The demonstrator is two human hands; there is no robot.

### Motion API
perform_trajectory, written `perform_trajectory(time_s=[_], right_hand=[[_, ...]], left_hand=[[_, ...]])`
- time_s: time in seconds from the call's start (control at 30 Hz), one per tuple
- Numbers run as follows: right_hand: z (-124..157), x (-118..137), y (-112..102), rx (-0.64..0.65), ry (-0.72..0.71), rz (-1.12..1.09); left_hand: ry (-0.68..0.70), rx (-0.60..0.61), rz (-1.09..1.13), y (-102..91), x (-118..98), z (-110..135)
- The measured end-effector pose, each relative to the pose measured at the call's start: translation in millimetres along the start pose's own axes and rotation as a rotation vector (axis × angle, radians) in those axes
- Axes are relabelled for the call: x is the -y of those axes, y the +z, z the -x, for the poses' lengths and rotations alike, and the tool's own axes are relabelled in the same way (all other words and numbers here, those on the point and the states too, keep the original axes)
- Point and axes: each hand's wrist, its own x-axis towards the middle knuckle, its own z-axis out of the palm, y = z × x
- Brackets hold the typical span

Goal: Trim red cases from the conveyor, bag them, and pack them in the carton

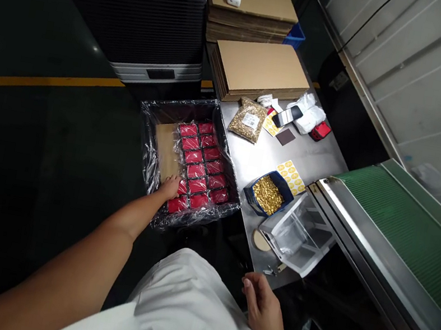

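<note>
My left hand (pixel 169 186) reaches into a black crate (pixel 203 106) lined with clear plastic. Its fingers are closed at the edge of a red packet (pixel 182 186) at the near left of the rows; their tips are partly hidden. Several more red packets (pixel 196 170) in clear wrapping lie side by side in the crate. Left of them a brown cardboard sheet (pixel 167 150) shows at the bottom. My right hand (pixel 262 303) hangs near the table's front corner, fingers curled in, and nothing shows in it.
On the metal table (pixel 242 160) stand a blue bin (pixel 249 197) of gold pieces (pixel 269 194), a tipped clear container (pixel 298 233), a bag of gold pieces (pixel 249 119), a phone (pixel 287 116) and stacked cardboard (pixel 263 70). A green conveyor (pixel 415 222) runs along the right.
</note>
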Motion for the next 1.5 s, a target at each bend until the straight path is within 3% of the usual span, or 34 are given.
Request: perform_trajectory(time_s=[0.17, 0.33, 0.47, 0.63, 0.8, 0.93, 1.13, 1.3, 1.5], right_hand=[[-3.8, 0.2, -0.3, 0.028, -0.031, 0.023], [-10.1, -13.9, -3.7, 0.011, -0.022, 0.014], [-15.8, -56.7, 2.3, -0.003, 0.093, -0.018], [-8.3, -124.0, 20.3, -0.085, 0.221, -0.085], [19.5, -184.9, 29.5, -0.239, 0.392, -0.100], [41.4, -219.2, 38.5, -0.340, 0.502, -0.162], [48.8, -227.6, 75.8, -0.409, 0.537, -0.379], [44.0, -226.5, 105.5, -0.450, 0.533, -0.550], [47.4, -245.3, 105.8, -0.490, 0.572, -0.601]], left_hand=[[0.031, 0.008, -0.044, -3.7, -3.5, 2.1], [-0.039, -0.059, -0.014, -11.4, -10.2, 0.6], [-0.096, -0.127, 0.070, -15.8, -16.9, 4.8], [-0.084, -0.107, 0.188, -17.0, -40.9, 15.2], [0.033, -0.111, 0.286, -19.3, -78.7, 22.8], [0.182, -0.123, 0.339, -20.3, -112.4, 29.2], [0.373, -0.066, 0.358, -20.3, -159.7, 33.5], [0.442, 0.005, 0.309, -23.7, -189.2, 43.2], [0.516, 0.137, 0.225, -13.4, -201.5, 76.5]])
